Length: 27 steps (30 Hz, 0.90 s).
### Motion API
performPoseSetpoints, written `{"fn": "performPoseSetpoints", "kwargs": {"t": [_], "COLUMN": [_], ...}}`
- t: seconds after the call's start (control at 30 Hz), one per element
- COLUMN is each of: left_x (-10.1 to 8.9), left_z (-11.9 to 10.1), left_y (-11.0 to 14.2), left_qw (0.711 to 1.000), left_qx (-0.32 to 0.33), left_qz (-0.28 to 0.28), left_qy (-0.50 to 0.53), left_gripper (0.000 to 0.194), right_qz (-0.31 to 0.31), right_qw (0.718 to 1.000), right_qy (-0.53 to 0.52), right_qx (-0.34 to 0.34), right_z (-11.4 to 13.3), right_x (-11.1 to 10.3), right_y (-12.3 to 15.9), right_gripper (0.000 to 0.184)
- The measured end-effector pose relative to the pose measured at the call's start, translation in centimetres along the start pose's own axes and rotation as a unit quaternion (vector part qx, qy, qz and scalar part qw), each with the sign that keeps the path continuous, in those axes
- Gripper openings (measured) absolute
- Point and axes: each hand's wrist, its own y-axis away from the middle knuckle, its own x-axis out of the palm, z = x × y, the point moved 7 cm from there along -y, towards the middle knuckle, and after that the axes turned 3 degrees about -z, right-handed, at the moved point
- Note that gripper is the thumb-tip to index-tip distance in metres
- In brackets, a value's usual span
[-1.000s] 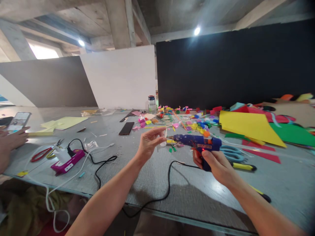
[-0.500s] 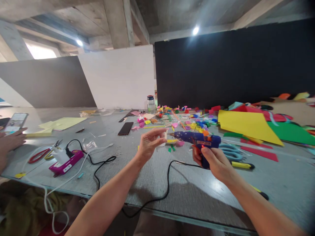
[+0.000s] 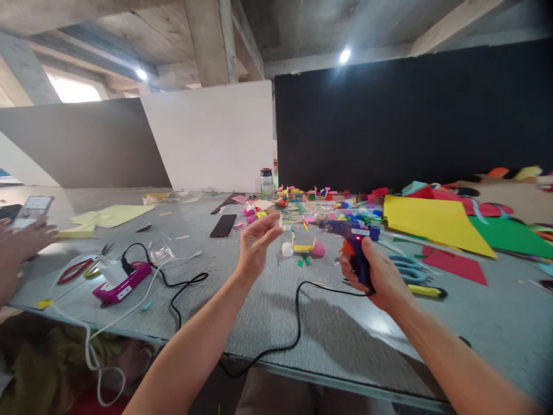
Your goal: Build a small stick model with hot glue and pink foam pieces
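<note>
Black smartphone (image 3: 222,225) lies flat mid-counter (image 3: 207,323), w/ clear bottle (image 3: 266,184) upright farther back, nr the white panel (image 3: 211,138). Black panel (image 3: 389,121) stands to the R of it, grey panel (image 3: 86,144) to the L. R side of counter: yellow sheet (image 3: 432,225) btwn the small coloured bits and green sheet (image 3: 510,237), red sheet (image 3: 458,266) in front; nearer, light-blue scissors (image 3: 406,269) w/ yellow-and-black utility knife (image 3: 425,291) just beside. L side: pale yellow paper (image 3: 123,216), red-handled pliers (image 3: 73,271), clear plastic wrap (image 3: 162,253) and white cable (image 3: 144,294), which drops over the front edge. Far L, another person's hand (image 3: 34,235) is at a lit phone (image 3: 33,210), tilted up. Ceiling lamp (image 3: 344,56) on overhead, another (image 3: 141,74) to the L.
</note>
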Motion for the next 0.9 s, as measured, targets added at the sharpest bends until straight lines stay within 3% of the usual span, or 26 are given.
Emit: {"fn": "performPoseSetpoints", "kwargs": {"t": [0.17,0.47,0.6,0.7,0.9], "left_x": [-0.4,-0.7,-0.4,-0.2,0.4], "left_z": [-1.2,-1.8,-1.7,-1.5,-1.3], "left_y": [-0.5,-0.8,-0.6,-0.4,-0.1], "left_qw": [0.999,0.998,0.998,0.999,0.998], "left_qx": [0.044,0.064,0.057,0.051,0.047], "left_qz": [-0.007,-0.012,-0.011,0.0,0.026], "left_qy": [0.002,-0.007,-0.014,-0.011,-0.023], "left_gripper": [0.029,0.027,0.027,0.027,0.028], "right_qz": [-0.047,-0.017,0.004,0.035,0.117], "right_qw": [0.986,0.952,0.932,0.906,0.805], "right_qy": [0.069,0.205,0.306,0.401,0.58], "right_qx": [0.142,0.227,0.196,0.13,-0.035], "right_z": [-3.0,-7.9,-8.0,-6.8,-3.0], "right_x": [0.3,4.1,4.4,3.5,1.3], "right_y": [-1.1,-3.5,-5.1,-5.5,-2.8], "right_gripper": [0.039,0.05,0.046,0.04,0.018]}}
